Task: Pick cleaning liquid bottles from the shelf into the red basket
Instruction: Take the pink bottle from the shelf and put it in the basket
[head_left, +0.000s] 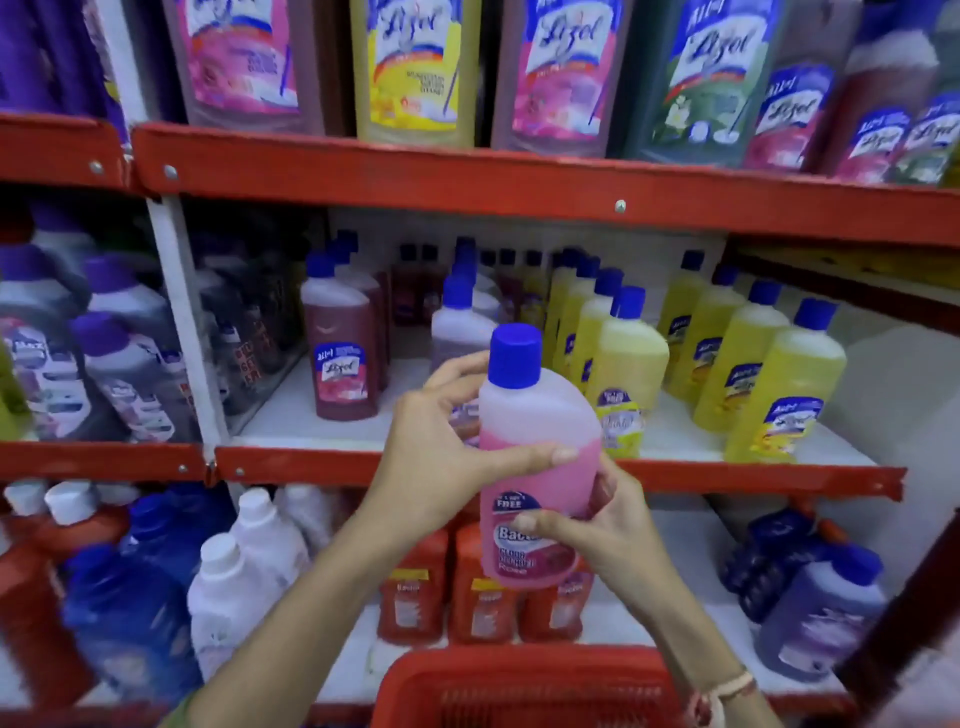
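Biggest risk I'd say is a fumble — the pink bottle (537, 467) is up in the air in front of the middle shelf (519, 465), and the red basket (524, 686) sits well below it at 6 o'clock, so letting go early could bounce it off the rim. The left hand (447, 467) is wrapped round its waist, the right hand (602, 525) cups the label end, both grips clenched on it. Bottle's upright, slightly tilted, blue cap, roughly two-thirds full of pink liquid, label partly hidden by a thumb.
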